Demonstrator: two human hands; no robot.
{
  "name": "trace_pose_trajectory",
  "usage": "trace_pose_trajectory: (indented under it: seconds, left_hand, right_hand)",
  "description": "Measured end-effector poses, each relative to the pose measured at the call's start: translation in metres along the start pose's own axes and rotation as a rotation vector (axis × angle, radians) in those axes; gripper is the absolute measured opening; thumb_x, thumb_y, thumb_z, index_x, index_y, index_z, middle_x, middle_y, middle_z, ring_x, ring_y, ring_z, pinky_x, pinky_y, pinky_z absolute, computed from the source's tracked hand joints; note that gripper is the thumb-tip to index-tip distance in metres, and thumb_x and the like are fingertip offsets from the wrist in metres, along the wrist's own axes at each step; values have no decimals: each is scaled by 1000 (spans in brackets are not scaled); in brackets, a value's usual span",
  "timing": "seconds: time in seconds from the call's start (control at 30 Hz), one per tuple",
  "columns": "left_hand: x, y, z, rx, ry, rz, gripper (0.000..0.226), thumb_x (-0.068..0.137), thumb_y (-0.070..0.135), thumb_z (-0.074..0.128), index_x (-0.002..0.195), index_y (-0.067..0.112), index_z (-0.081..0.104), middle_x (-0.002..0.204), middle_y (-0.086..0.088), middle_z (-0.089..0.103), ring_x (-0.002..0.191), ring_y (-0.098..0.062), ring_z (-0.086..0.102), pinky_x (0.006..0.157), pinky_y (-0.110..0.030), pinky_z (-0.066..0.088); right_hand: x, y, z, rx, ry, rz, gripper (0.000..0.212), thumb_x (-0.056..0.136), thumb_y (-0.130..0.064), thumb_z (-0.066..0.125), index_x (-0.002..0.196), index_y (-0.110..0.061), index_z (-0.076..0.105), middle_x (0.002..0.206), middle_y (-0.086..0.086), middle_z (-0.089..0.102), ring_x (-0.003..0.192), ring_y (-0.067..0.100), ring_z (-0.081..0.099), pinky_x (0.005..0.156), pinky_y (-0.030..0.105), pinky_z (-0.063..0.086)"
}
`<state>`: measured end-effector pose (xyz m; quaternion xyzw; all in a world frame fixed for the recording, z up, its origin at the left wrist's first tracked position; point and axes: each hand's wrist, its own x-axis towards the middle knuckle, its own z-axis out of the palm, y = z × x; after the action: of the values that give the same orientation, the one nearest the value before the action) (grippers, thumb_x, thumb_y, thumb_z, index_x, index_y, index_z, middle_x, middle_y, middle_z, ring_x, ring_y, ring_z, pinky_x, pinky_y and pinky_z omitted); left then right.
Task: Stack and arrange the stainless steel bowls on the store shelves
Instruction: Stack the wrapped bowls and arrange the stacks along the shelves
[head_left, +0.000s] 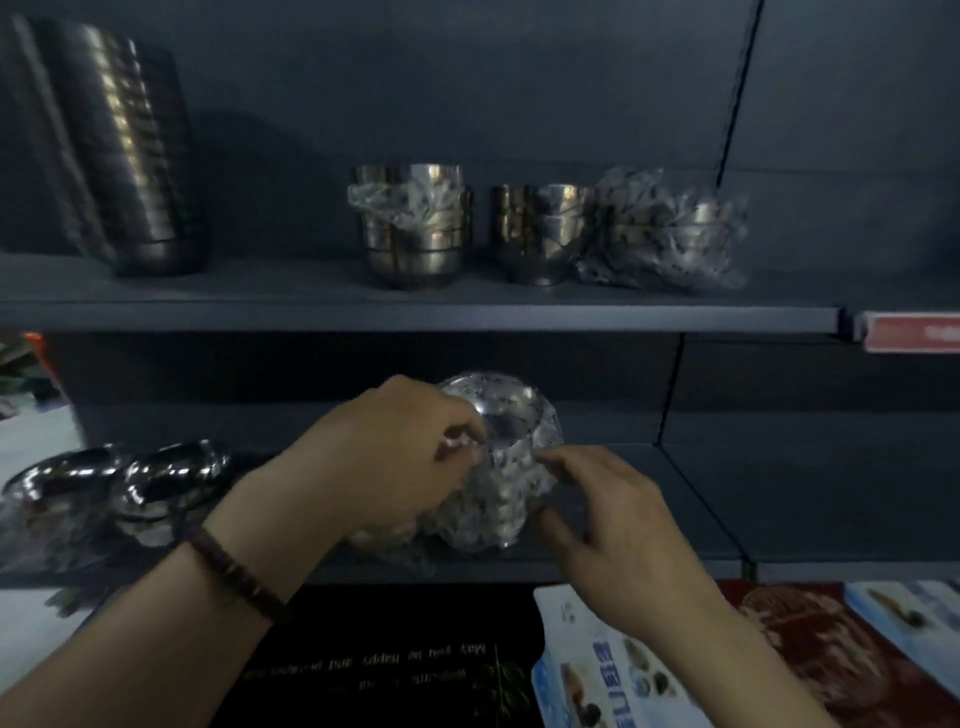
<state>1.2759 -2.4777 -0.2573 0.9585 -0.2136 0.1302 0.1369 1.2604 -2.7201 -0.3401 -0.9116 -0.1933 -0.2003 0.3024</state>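
Below you lie a black sheet with pale lettering (395, 670), a blue-and-white package (597, 670) and a red package (810, 649); a red label strip (914, 332) sits at your right.

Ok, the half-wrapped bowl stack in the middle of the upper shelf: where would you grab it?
Probably low on the half-wrapped stack, on its bare steel, from the front, gripping both sides. The loose plastic sits only round the upper bowls and could slip.
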Motion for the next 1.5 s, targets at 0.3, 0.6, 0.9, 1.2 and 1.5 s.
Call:
trace_pose_trajectory:
  seconds: [0.3,0.6,0.9,1.2,1.5]
  left_hand:
    - [113,40,-100,92,189,171,23,97,59,56,115,47,65,101,20,62,90,-2,62,80,-33,58]
    - [206,55,-218,221,-51,228,37,104,54,45,137,40,54,136,17,54,126,-15,54,97,-37,54]
    - [243,49,-277,184,-212,167,37,97,51,57,131,36,60,133,10,60,119,-22,58,93,-40,56]
    - [264,52,-213,196,-260,109,35,90,47,70,120,29,68,124,4,66,114,-27,63,83,-42,60]
    - [270,45,-163,276,-274,50,20,85,30,76,104,26,69,106,4,70,107,-26,65,75,-38,59]
  right_hand:
    - [150,-26,-114,-146,203,-144,30,96,-40,58,123,-29,66,110,-12,62,99,10,62,81,33,55]
    - [245,-76,-230,-158,100,147,32,100,-31,65,131,-34,61,125,-10,58,114,13,56,92,26,48]
    - [254,-95,-287,-320,-103,488,53,97,-32,67,148,-25,54,146,6,50,132,32,52,98,46,56]
    - [246,-44,-265,-438,-215,627,62,100,-29,68,156,-27,42,146,10,32,134,34,46,94,44,58]
    - [244,7,-230,-498,-236,496,41,101,-21,70,138,-34,59,158,-3,45,121,26,66,75,40,66]
